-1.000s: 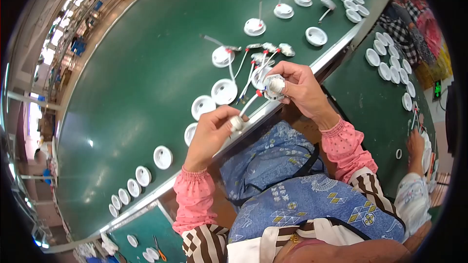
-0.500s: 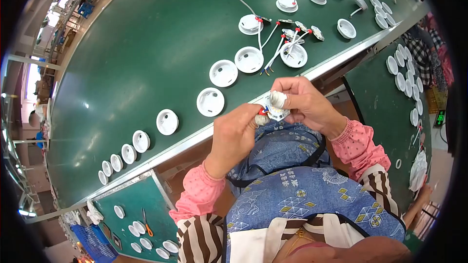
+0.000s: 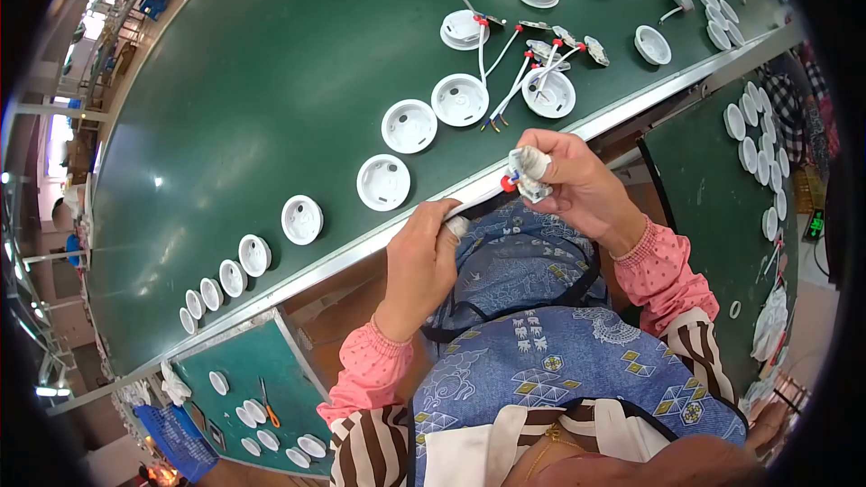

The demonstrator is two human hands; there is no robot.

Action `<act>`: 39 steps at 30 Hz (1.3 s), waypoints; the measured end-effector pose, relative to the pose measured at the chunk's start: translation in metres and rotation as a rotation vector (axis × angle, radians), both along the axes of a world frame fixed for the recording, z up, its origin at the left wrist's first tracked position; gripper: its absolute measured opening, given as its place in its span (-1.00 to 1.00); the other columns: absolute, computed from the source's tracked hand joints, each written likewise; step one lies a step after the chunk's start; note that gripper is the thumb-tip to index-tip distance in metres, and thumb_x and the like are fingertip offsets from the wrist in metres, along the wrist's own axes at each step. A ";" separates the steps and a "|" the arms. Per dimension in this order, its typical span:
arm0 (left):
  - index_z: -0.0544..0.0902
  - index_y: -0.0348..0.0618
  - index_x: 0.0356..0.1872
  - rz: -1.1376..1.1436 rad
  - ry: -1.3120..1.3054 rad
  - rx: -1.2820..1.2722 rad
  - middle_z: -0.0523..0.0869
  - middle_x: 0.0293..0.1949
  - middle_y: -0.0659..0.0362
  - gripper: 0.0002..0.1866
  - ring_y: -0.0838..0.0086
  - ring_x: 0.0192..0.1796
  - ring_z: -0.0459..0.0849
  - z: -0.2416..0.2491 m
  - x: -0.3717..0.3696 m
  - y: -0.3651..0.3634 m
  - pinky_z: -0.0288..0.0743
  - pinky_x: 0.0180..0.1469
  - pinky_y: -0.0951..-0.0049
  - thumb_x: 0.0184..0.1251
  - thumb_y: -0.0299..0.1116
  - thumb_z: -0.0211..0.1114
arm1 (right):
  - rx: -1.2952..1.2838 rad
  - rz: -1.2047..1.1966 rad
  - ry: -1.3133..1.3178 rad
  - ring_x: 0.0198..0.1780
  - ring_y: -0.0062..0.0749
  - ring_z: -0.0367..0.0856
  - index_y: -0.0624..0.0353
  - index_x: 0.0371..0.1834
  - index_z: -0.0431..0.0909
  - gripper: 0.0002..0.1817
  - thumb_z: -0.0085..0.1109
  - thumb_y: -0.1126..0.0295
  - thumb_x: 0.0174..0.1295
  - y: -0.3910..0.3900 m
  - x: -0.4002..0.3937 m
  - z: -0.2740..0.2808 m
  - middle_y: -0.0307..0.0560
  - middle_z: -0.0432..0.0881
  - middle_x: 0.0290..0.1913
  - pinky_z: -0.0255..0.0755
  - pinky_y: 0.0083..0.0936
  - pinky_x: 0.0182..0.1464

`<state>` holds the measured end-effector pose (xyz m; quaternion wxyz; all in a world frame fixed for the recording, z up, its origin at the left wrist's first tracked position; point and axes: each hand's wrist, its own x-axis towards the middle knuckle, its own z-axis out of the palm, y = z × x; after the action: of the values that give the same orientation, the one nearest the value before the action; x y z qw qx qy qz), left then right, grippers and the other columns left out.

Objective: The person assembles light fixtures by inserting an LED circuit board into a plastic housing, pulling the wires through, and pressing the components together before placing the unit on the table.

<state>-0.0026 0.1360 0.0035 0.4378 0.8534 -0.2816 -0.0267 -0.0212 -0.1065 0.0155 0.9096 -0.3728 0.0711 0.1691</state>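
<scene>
My right hand (image 3: 582, 188) pinches a small white circuit board (image 3: 534, 189) over the table's front edge. Tape or a finger cover wraps its thumb. A red ring (image 3: 508, 184) sits beside the board, where a white cable (image 3: 476, 203) joins it by short wires. My left hand (image 3: 422, 257) is closed on that cable, a little way from the ring, and its thumb is wrapped too. Nearest to my hands on the table are a round white lamp housing (image 3: 383, 182) and another white housing (image 3: 548, 93) with cable ends lying over it.
More white housings (image 3: 302, 220) run in a row along the green table (image 3: 225, 117). Several boards with cables (image 3: 566, 36) lie beyond my right hand. Orange-handled scissors (image 3: 272, 413) and housings are on a lower surface at left. Further housings (image 3: 748, 155) stand on the right-hand table.
My left hand has slid away from the board and down the cable, so the white cable and red ring now show. My right hand still holds the board, turned slightly and a bit higher.
</scene>
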 end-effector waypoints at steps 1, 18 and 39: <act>0.65 -0.29 0.01 0.033 -0.001 0.021 0.75 -0.19 0.01 -0.79 0.27 -0.25 0.75 -0.001 -0.002 0.002 0.58 -0.20 0.38 0.40 -0.52 0.32 | -0.018 -0.025 -0.003 -0.51 -0.73 0.40 0.23 -0.16 0.53 -0.81 0.30 0.34 0.42 0.000 0.001 0.003 -0.22 0.60 -0.39 0.20 -0.76 -0.53; 0.60 -0.21 0.21 0.152 -0.369 0.320 0.70 0.01 0.02 -0.44 0.09 0.04 0.65 -0.003 0.015 0.067 0.53 0.00 0.19 0.08 -0.71 0.25 | -0.053 -0.268 -0.154 -0.54 -0.65 0.37 0.29 -0.14 0.44 -0.77 0.25 0.35 0.45 -0.014 -0.004 -0.010 -0.13 0.51 -0.29 0.17 -0.70 -0.54; 0.40 -0.19 0.47 0.249 0.009 0.186 0.51 0.11 0.02 -0.06 0.22 -0.04 0.60 -0.023 0.041 0.078 0.57 0.03 0.25 -0.06 -0.37 0.59 | -0.302 -0.302 -0.147 -0.52 -0.68 0.30 0.21 -0.13 0.49 -0.80 0.22 0.31 0.49 0.049 0.019 0.003 -0.25 0.53 -0.37 0.12 -0.73 -0.52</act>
<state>0.0381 0.2137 -0.0196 0.3583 0.9184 -0.1681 -0.0021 -0.0017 -0.0579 0.0185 0.8613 -0.5011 0.0840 -0.0094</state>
